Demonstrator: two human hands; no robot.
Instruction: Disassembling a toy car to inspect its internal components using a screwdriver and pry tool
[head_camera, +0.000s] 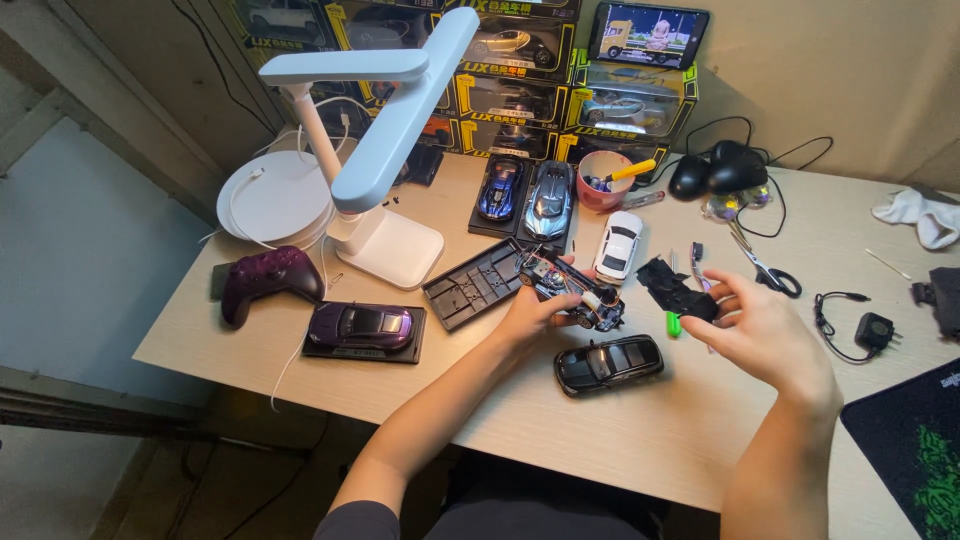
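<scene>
My left hand (532, 315) grips a stripped model car chassis (572, 288) with exposed parts and wheels, held just above the wooden desk (640, 430). My right hand (765, 330) holds a black plastic car part (672, 290) by its right end, a little to the right of the chassis. A green-handled tool (674, 323) lies on the desk between my hands. A black model car (608, 363) sits on the desk just below both hands. A black display base (473, 284) lies left of the chassis.
A white desk lamp (375, 150) stands at the left, with a purple game controller (265, 280) and a purple car on a base (362, 326) near it. Blue and silver cars (525, 195), a white car (618, 245), a pink cup (603, 180), scissors (765, 268) and stacked car boxes (520, 80) lie behind.
</scene>
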